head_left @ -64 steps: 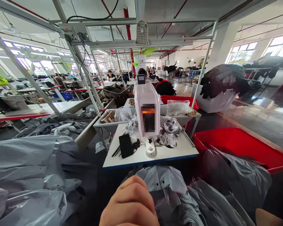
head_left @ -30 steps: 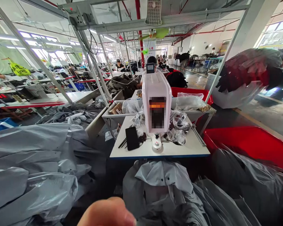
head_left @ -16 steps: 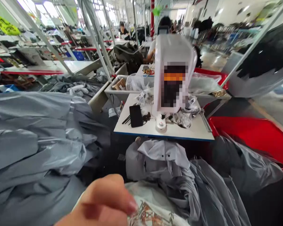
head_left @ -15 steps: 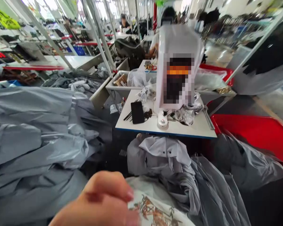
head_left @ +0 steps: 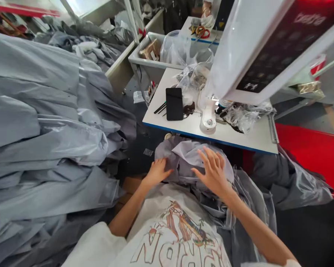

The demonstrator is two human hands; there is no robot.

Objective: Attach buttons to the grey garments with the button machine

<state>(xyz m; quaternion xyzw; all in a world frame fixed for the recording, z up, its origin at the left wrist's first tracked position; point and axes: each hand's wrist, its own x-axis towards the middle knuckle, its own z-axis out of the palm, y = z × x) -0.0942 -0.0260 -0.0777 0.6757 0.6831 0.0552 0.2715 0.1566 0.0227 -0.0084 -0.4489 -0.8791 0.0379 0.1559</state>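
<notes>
Across my lap, below the machine table, lies a bunched grey garment. My left hand rests at the garment's left side, fingers stretched out and thumb apart. Over its right part my right hand is spread, with nothing between the fingers; whether it touches the cloth I cannot tell. Just beyond both hands stands a white machine with a dark panel. Its small round lower arm sits near the table's front edge.
On the white table lie a black phone, dark sticks and plastic bags. A large heap of grey garments fills the left. A red bin stands at right. Behind are a trough and orange-handled scissors.
My view has tilted down and come closer to the table. One hand was near the camera before; now both hands are down at the grey garment with fingers spread.
</notes>
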